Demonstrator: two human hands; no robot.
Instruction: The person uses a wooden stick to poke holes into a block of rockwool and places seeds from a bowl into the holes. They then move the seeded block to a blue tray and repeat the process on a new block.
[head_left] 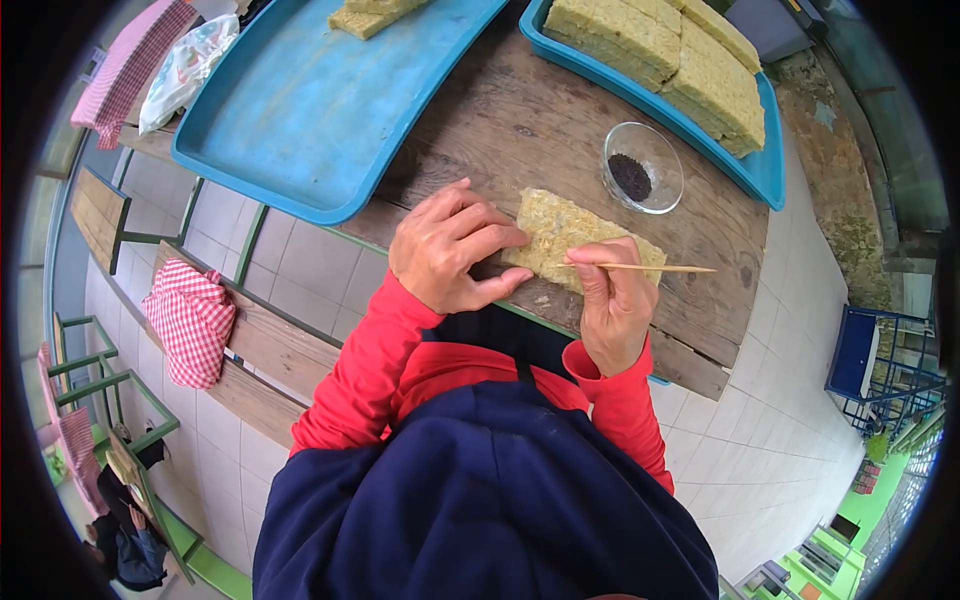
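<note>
A flat yellowish fibrous slab (555,222), perhaps a growing sponge, lies on the wooden table in front of me. My left hand (458,245) rests at its left end, fingers bent and thumb apart, touching the edge. My right hand (617,300) pinches a thin wooden skewer (680,268) between thumb and fingers. The skewer's tip points left onto the slab's surface. Just beyond the slab stands a clear glass bowl (664,190) with small black grains, like seeds, in it (630,177).
A blue tray (290,130) stands at the left with slabs (375,12) at its far end. Another blue tray (772,170) at the right holds stacked slabs (690,75). Left are a plastic bag (190,75), a bench (270,345) and a checked cloth (190,320). Someone sits far left.
</note>
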